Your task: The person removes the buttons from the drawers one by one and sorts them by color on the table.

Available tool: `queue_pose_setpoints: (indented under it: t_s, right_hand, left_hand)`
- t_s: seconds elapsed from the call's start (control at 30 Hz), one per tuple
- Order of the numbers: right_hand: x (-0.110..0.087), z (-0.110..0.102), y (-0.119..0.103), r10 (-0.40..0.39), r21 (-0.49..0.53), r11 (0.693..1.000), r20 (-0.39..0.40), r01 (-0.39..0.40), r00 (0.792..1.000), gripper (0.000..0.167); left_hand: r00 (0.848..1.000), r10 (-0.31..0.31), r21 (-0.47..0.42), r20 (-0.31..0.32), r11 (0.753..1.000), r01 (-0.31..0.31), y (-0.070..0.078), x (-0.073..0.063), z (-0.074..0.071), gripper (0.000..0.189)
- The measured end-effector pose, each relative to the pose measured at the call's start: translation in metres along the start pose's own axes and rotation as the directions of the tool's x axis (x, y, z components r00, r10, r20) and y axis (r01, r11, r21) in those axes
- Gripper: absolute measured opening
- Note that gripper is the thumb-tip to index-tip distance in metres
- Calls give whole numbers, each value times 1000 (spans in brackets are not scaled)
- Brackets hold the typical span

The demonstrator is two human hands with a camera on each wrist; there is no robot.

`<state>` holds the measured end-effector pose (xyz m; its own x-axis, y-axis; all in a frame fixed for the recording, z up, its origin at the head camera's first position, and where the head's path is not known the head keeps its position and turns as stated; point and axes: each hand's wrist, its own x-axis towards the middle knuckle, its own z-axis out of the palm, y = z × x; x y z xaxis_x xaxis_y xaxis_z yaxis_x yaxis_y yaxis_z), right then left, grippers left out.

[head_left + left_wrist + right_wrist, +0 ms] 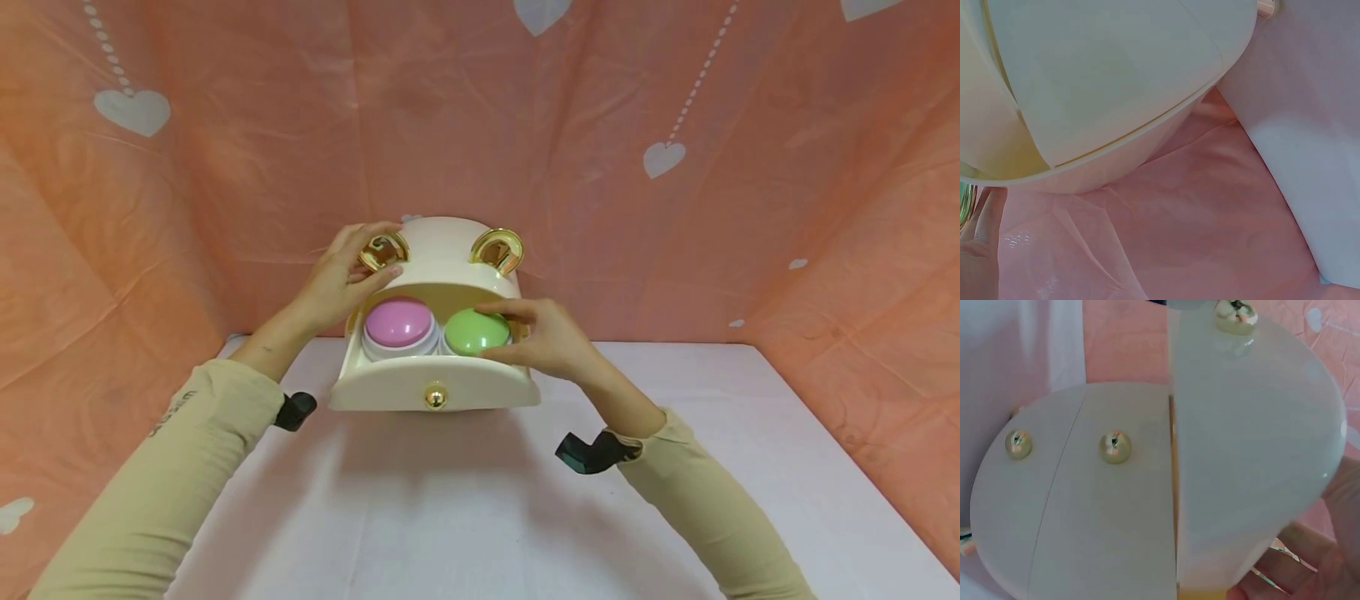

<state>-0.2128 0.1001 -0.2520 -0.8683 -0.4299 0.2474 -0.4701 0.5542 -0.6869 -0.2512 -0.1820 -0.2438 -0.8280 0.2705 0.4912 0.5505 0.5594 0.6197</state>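
Note:
A cream storage box [442,250] with two gold ring-shaped ears stands at the back of the table, its top compartment pulled out by a curved front [390,387] with a gold knob. Inside sit a pink-lidded jar [399,323] and, to its right, a green-lidded jar [472,332]. My left hand [341,275] holds the left gold ear [386,248], thumb in front and fingers behind. With thumb and fingers at its right side, my right hand [551,337] grips the green-lidded jar. In the right wrist view the compartment front hides that jar.
Lower drawer fronts with gold knobs [1115,447] show beneath the compartment in the right wrist view. The right gold ear [498,248] rises close above my right hand. A pink cloth with hearts [663,158] hangs behind the white-covered table [465,517] and along both sides.

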Motion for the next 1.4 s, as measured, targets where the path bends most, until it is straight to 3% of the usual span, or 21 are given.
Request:
queue_pose_setpoints:
  t_s: [0.2, 0.4, 0.57, 0.77, 1.1, 1.4]
  right_hand:
    - [-2, 1, -1, 43, 199, 979, -42, -34, 998, 52]
    - [-8, 1, -1, 75, 377, 925, -85, -37, 994, 47]
    - [-15, 0, -1, 125, 463, 885, -130, -51, 984, 48]
    - [-20, -5, 7, 108, 531, 847, -206, 18, 973, 50]
    - [-26, -14, 35, -53, 559, 808, -245, 185, 968, 52]
    - [-31, -23, 57, -99, 534, 816, -245, 220, 964, 51]
  left_hand:
    - [1000, 1, -8, -7, 1000, -1, -1, 1, 1, 51]
    - [1000, -4, -15, -3, 1000, 4, -2, 1, 2, 51]
    - [1000, -10, -24, -3, 1000, 10, -3, 2, 2, 50]
    - [1000, -10, -30, -4, 1000, 10, -5, 2, 2, 50]
    - [1000, -26, -48, 1, 999, 26, -7, 3, 0, 51]
    - [999, -35, -57, 16, 998, 36, -8, 1, -3, 51]
